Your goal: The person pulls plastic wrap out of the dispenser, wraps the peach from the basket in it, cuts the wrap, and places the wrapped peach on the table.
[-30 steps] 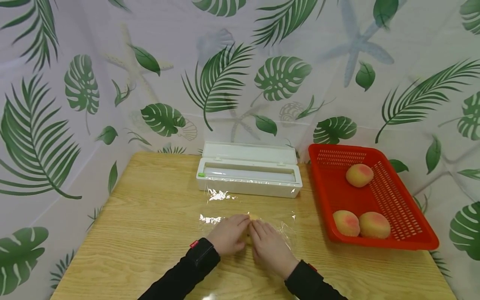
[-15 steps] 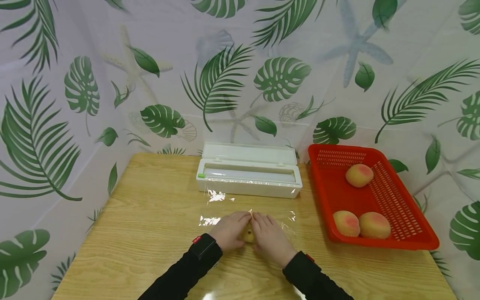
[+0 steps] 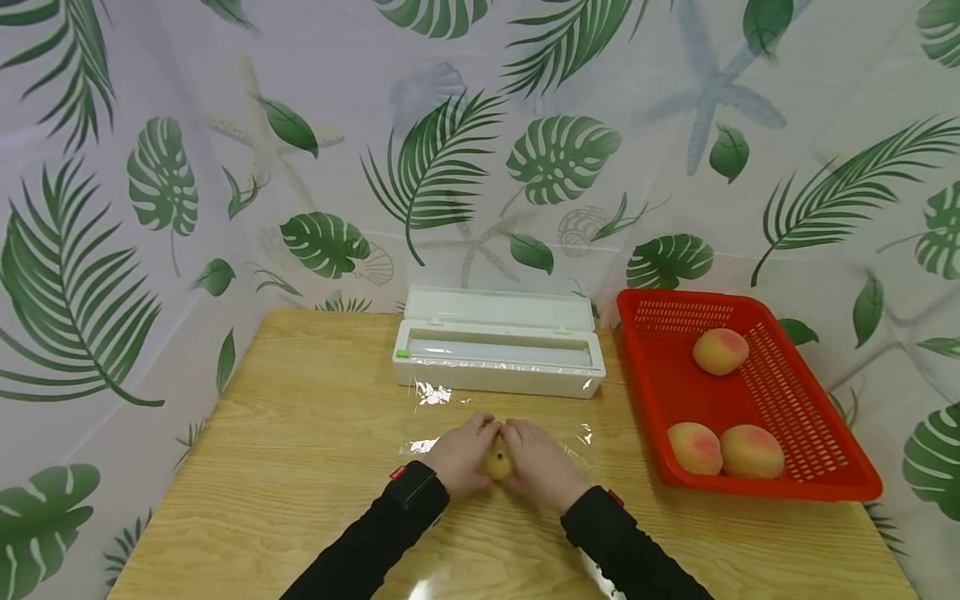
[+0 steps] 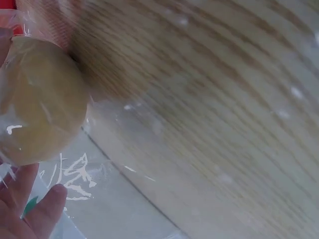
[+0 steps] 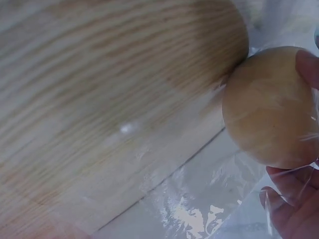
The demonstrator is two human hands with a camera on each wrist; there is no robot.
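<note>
The person wears a black left sleeve (image 3: 352,542) and black right sleeve (image 3: 651,557), both slightly rumpled, with a broad black band at each wrist, a small red tag (image 3: 397,472) on the left band (image 3: 422,490) and another on the right band (image 3: 598,518).

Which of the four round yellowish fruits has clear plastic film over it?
The round yellowish fruit held between the left hand and right hand, clear plastic film over it; the three pink-blushed fruits in the red plastic basket show none.
</note>
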